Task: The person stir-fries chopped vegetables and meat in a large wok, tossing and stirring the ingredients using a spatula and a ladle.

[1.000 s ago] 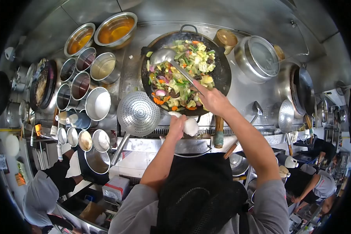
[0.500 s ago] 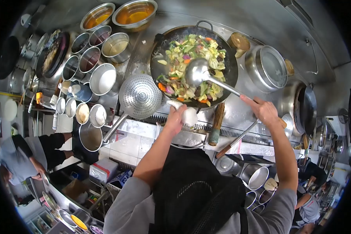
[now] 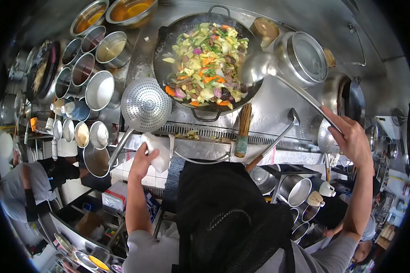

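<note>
A black wok [image 3: 166, 70] holds mixed vegetables [image 3: 207, 63] with cabbage, carrot and dark pieces. My right hand [image 3: 351, 139] is closed on the handle of a large ladle [image 3: 261, 68], whose bowl hangs over the wok's right edge. My left hand [image 3: 143, 161] grips a white cloth [image 3: 156, 154] at the counter's front edge, away from the wok. Just above that hand, a perforated strainer [image 3: 146, 104] lies left of the wok, its handle pointing down and left.
Metal pots [image 3: 100, 90] and bowls of orange liquid [image 3: 131, 10] stand at the left. A bamboo brush [image 3: 243, 129] and a wooden-handled tool [image 3: 278, 141] lie in front. Lidded pot [image 3: 307, 59] at right. A co-worker [image 3: 27, 186] is at lower left.
The ladle has come up out of the vegetables and moved right with my right hand. My left hand has moved left with the cloth, off the wok's near handle. The view has shifted.
</note>
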Motion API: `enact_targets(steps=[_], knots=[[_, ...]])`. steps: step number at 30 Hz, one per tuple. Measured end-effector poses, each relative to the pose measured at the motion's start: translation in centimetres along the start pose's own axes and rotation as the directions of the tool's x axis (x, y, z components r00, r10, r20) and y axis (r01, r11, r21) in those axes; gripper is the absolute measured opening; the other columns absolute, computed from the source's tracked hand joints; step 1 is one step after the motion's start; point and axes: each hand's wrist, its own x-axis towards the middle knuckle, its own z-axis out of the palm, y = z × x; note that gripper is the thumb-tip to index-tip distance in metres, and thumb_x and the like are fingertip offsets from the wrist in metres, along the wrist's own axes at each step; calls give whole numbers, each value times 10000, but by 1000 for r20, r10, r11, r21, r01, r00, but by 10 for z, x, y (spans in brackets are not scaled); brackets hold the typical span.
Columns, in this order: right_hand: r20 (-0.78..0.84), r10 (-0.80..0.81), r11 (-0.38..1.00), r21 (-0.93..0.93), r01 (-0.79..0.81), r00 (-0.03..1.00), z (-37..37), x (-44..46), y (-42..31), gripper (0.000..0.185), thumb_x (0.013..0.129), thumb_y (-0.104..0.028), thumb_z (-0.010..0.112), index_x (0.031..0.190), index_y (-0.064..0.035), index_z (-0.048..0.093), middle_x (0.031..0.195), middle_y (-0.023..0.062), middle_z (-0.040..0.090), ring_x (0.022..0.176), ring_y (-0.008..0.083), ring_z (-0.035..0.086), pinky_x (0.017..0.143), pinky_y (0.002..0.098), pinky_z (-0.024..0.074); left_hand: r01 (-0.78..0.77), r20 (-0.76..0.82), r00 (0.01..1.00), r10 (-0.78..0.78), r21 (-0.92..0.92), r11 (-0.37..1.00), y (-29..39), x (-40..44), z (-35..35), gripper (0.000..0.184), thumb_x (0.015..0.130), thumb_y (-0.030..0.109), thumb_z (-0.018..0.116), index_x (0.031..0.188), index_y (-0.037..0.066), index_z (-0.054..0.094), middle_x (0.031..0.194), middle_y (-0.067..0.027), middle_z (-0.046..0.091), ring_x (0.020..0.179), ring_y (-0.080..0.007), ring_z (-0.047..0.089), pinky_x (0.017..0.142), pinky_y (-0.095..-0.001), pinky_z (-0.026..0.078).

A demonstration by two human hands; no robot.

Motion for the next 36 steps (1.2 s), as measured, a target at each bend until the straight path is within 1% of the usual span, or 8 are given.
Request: enact_targets(steps=[5,16,17,20,23,26,32,36], knots=[[249,62,997,29,-72,967,38,1,-9,581,913,-121,715,1476,-227,615,894,192,714,814,404,691,766,500,545,-106,-68,989,132,294,950,-45,28,-14,557,872,80,818,1379,-3,601,1253,-128,680,1142,-230,644,1013,-347,499],[-136,194,880,462,-111,972,213,7,-28,615,1003,-187,646,1582,-249,448,880,237,726,798,475,699,743,554,572,-375,-172,626,761,789,487,9,-4,85,551,899,84,790,1377,-38,544,1256,-227,603,1076,-400,574,1003,-481,463],[-134,207,875,468,-122,969,214,-5,-28,615,1003,-187,646,1582,-249,448,880,237,726,798,475,699,743,554,572,-518,-135,702,699,578,631,20,-8,125,483,897,46,770,1339,-6,581,1217,-207,635,1093,-391,593,1002,-481,472],[-118,266,903,379,-204,957,230,-30,-12,662,1016,-235,640,1620,-280,373,828,204,710,735,459,702,682,571,573,-762,390,616,684,516,392,50,-2,249,325,914,31,701,1235,42,649,1229,-184,675,1164,-381,623,1029,-484,481],[-80,221,899,404,-171,972,258,-25,14,642,1026,-253,626,1618,-277,380,818,219,705,739,462,704,684,573,573,-660,504,745,438,461,593,19,32,389,339,952,245,666,1205,20,666,1155,-243,701,1126,-444,638,961,-529,518],[-93,214,802,585,-120,972,245,-22,-1,594,1033,-223,624,1593,-173,432,838,268,700,740,489,680,703,539,547,-559,596,803,-15,762,327,28,63,489,406,966,336,635,1228,28,674,1130,-249,714,1068,-443,676,919,-539,535],[-149,304,542,839,-43,941,192,-54,13,571,1044,-182,605,1587,-114,442,909,278,698,677,385,680,742,441,565,-645,635,761,136,714,272,30,86,545,412,967,295,631,1283,31,633,1165,-234,694,1088,-417,662,937,-509,525],[-198,348,410,911,41,916,192,-75,33,564,1078,-149,575,1616,-108,408,743,75,604,577,116,507,583,312,483,-780,873,438,214,251,574,51,90,545,424,968,268,628,1321,34,606,1188,-223,680,1102,-399,653,950,-489,519]])
